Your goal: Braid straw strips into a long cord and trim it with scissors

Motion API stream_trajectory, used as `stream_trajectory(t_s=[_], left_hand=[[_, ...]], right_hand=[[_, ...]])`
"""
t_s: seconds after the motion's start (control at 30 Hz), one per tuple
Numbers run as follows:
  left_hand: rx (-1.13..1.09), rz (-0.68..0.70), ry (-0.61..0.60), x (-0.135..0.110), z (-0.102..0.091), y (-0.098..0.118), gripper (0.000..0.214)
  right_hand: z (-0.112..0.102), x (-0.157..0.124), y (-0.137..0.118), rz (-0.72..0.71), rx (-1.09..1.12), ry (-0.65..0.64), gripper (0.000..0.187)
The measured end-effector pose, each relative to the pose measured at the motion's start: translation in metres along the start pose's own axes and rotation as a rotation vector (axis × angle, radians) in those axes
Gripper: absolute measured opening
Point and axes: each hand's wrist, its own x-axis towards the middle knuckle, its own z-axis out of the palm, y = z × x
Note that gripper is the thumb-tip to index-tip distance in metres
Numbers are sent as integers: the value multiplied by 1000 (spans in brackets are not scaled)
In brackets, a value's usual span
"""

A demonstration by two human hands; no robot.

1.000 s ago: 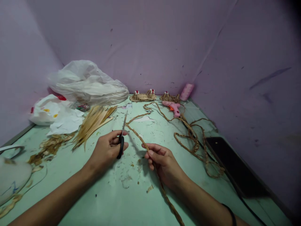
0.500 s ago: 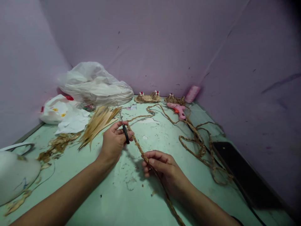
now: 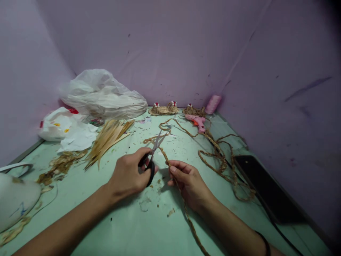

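In the middle of the head view, my left hand [image 3: 129, 172] is closed on black-handled scissors [image 3: 156, 144], with fingers through the loops. The blades point away from me and are parted a little, near the end of a braided brown rope [image 3: 192, 225]. My right hand [image 3: 186, 179] pinches this rope between thumb and fingers just below its end. From there the rope runs down toward the near edge of the view. Beyond the blades, another length of braided rope [image 3: 183, 127] curves across the table. Whether the blades touch any rope I cannot tell.
On the green table [image 3: 128, 224], dry straw strips [image 3: 108, 138], a plastic bag [image 3: 103, 94] and a white bundle [image 3: 68, 128] lie left. A pink glue gun [image 3: 197, 122], woven pieces [image 3: 163, 109] and a pink roll [image 3: 213, 104] stand back. A black phone [image 3: 266, 188] lies right, a white rounded object [image 3: 18, 199] left.
My left hand has let go of the rope and turned the scissors, with fingers now in the handles and blades forward at the rope's end. My right hand still pinches the rope.
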Motion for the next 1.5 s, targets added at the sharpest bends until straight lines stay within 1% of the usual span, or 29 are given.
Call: stream_trajectory(t_s=[0.07,0.13,0.23,0.33,0.43,0.57,0.67,0.8,1.0,1.23,1.37,1.5], left_hand=[[190,118,-59,-9,-3,-3,35],[358,203,-100,-15,-2,-5,42],[559,253,-128,-20,2,-5,49],[641,271,-134,-20,5,-5,50],[680,271,-146,-20,6,-5,50],[704,267,-198,-22,5,-2,50],[694,257,-245,-22,4,-1,50],[663,258,-327,-19,4,-1,49],[626,242,-388,-17,3,0,48],[523,238,-377,-15,0,3,45],[600,234,-311,-13,-2,10,49],[673,248,-311,-12,-1,13,51]], right_hand=[[-1,1,-1,4,2,25,28],[-1,1,-1,-2,-1,42,28],[-1,1,1,-30,-5,37,28],[-1,0,2,-63,-1,16,28],[0,-1,2,-88,-5,-2,28],[-1,-1,1,-78,-60,20,28],[-1,0,1,-89,-116,26,26],[-1,-1,1,-111,-149,38,16],[-2,-1,0,-112,-141,42,15],[-3,0,0,-125,-156,67,15],[-1,0,3,-123,-141,55,20],[-1,-1,5,-128,-165,39,20]])
